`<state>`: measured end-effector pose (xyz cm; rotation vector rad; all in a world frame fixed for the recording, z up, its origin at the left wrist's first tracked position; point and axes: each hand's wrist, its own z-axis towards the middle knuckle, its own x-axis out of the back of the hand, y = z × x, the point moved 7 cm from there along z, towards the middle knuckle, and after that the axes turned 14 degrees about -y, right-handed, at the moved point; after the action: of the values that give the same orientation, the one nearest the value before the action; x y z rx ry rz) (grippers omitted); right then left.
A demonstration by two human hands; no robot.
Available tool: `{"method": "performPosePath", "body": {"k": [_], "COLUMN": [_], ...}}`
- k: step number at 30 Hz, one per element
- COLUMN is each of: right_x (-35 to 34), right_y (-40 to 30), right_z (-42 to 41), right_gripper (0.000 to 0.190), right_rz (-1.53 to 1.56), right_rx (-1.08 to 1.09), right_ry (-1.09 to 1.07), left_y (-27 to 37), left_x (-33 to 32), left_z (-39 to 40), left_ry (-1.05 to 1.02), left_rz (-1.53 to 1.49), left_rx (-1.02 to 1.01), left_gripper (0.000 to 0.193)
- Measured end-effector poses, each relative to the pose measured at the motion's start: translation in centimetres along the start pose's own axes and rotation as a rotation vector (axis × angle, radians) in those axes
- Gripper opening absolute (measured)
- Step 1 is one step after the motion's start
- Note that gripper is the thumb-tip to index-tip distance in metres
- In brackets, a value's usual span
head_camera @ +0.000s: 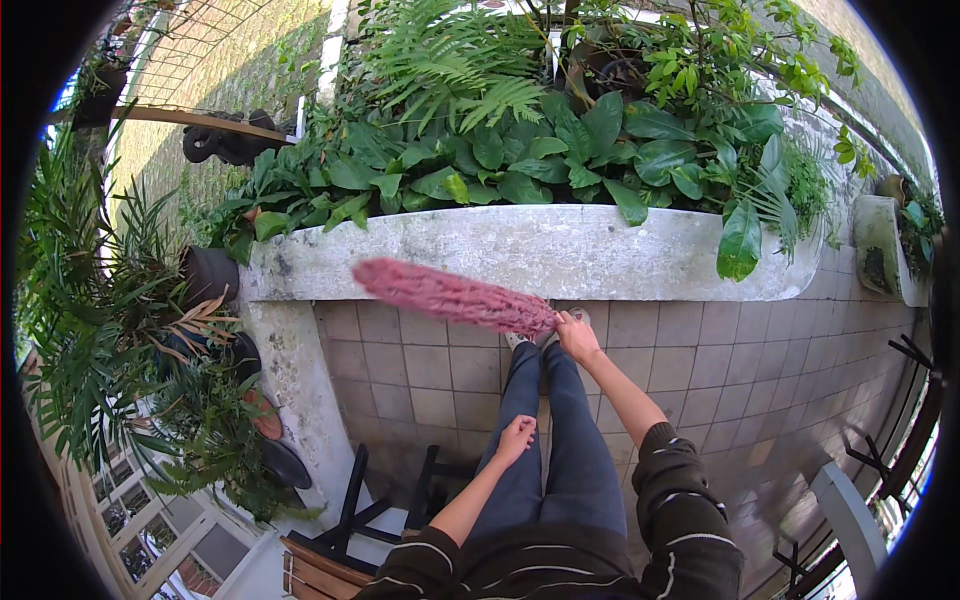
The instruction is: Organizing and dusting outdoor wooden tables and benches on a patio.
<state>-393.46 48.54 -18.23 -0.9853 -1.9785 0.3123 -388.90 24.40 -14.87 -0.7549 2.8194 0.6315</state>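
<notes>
My right hand (579, 337) grips the near end of a long pink fluffy duster (454, 296), probably microfibre; any handle is hidden by my fingers. From my hand the duster points left, slightly blurred, in front of a whitewashed planter wall (480, 236). Whether it touches the wall cannot be told. My left hand (516, 439) hovers over my left thigh with its fingers loosely curled, and nothing shows in it.
Broad-leaved plants (517, 161) and a fern (465, 67) fill the planter, some leaves overhanging its edge. Potted plants (210, 274) crowd the low wall at left. Behind my left side stands a wooden-slatted chair (326, 562). Floor tiles (427, 367) surround my feet.
</notes>
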Motion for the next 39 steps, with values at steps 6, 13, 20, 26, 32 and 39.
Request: {"method": "performPosePath", "body": {"k": [6, 13, 20, 26, 32, 39], "right_x": [-3.6, 1.8, -3.5, -3.4, -2.8, 0.5], "right_y": [3.8, -0.1, 6.5, -0.2, -3.9, -6.0], "right_z": [-0.1, -1.5, -1.0, -0.5, -1.8, -6.0], "right_gripper": [0.028, 0.028, 0.028, 0.030, 0.020, 0.026], "right_rz": [-0.138, -0.036, -0.042, -0.361, -0.227, 0.138], "right_rx": [-0.162, 0.211, -0.296, 0.118, 0.121, 0.312], "right_ry": [-0.274, 0.265, -0.086, -0.323, -0.285, 0.064], "left_y": [0.4, -0.4, 0.1, -0.2, 0.2, -0.4], "left_x": [-0.7, 0.1, -0.6, 0.0, 0.1, 0.4], "left_z": [0.3, 0.2, 0.4, 0.2, 0.5, 0.4], "left_ry": [-0.026, -0.003, -0.033, -0.021, 0.002, 0.008], "left_rz": [0.057, 0.033, 0.062, 0.093, 0.090, 0.173], "left_rx": [0.029, -0.010, 0.023, 0.004, -0.012, -0.015], "left_gripper": [0.019, 0.018, 0.018, 0.018, 0.017, 0.017]}}
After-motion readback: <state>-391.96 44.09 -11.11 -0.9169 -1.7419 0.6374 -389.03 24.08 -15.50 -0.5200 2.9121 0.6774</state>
